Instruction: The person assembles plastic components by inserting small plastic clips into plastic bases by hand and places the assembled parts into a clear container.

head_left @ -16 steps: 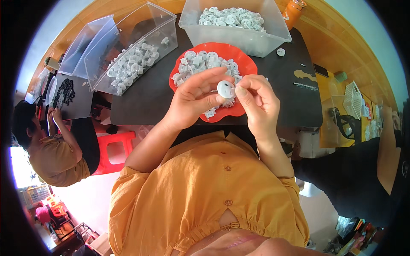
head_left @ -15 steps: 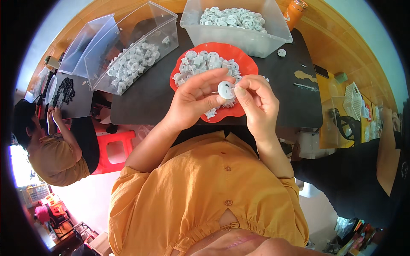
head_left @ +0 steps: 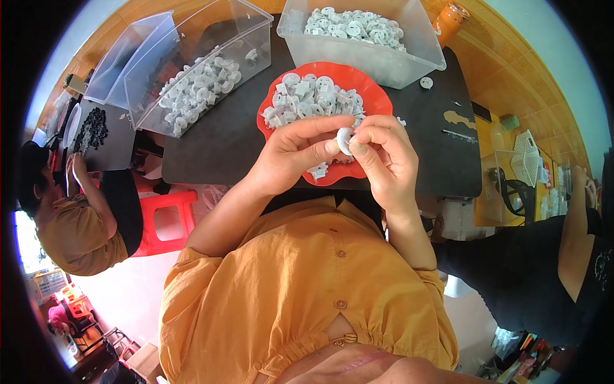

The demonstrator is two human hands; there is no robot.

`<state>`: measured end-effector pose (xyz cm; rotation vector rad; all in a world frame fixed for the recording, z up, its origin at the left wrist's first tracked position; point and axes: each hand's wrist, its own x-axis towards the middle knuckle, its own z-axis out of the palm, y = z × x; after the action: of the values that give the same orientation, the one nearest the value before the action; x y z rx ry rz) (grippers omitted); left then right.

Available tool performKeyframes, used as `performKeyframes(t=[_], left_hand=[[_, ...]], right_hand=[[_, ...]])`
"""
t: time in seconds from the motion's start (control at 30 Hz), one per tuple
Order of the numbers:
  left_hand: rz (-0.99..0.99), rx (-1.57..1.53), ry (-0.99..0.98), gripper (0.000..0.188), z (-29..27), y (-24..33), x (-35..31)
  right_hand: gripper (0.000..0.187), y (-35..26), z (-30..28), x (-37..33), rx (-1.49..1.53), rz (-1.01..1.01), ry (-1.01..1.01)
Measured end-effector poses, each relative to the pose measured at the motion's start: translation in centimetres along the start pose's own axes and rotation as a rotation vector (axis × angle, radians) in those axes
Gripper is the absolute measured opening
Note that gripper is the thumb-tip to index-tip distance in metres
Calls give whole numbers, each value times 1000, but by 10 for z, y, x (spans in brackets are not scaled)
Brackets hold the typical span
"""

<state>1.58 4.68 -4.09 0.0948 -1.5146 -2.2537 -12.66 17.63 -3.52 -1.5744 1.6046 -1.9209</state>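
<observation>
Over the near part of a scalloped red bowl [head_left: 376, 96], both my hands meet at a small round white plastic part [head_left: 344, 141]. Its disc is turned nearly edge-on. My left hand [head_left: 281, 157] pinches it between thumb and forefinger. From the other side my right hand [head_left: 387, 157] grips it with thumb and fingertips, which hide what is on that side. Heaped in the bowl are white plastic pieces [head_left: 307, 99], some round and some squarish.
Two clear bins of white parts, a left one [head_left: 144, 102] and a back one [head_left: 371, 64], stand on the dark table [head_left: 211, 153]. An orange canister [head_left: 449, 22] is at the back right. One round part [head_left: 426, 82] lies loose. Other people sit left and right.
The white part has turned from showing its round face to nearly edge-on. My hands stay close together around it, and the view has shifted slightly.
</observation>
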Motion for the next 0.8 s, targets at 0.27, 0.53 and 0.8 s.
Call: performKeyframes(t=[0.27,0.53,0.8], left_hand=[[-71,-55,20,36,1,4,-1],[-101,11,6,33,-1,7,0],[-140,-79,51,32,2,10,0]], right_hand=[[9,-4,1,1,45,33,0],[8,-6,-3,3,-64,15,-69],[6,3,3,0,118,74,-21]])
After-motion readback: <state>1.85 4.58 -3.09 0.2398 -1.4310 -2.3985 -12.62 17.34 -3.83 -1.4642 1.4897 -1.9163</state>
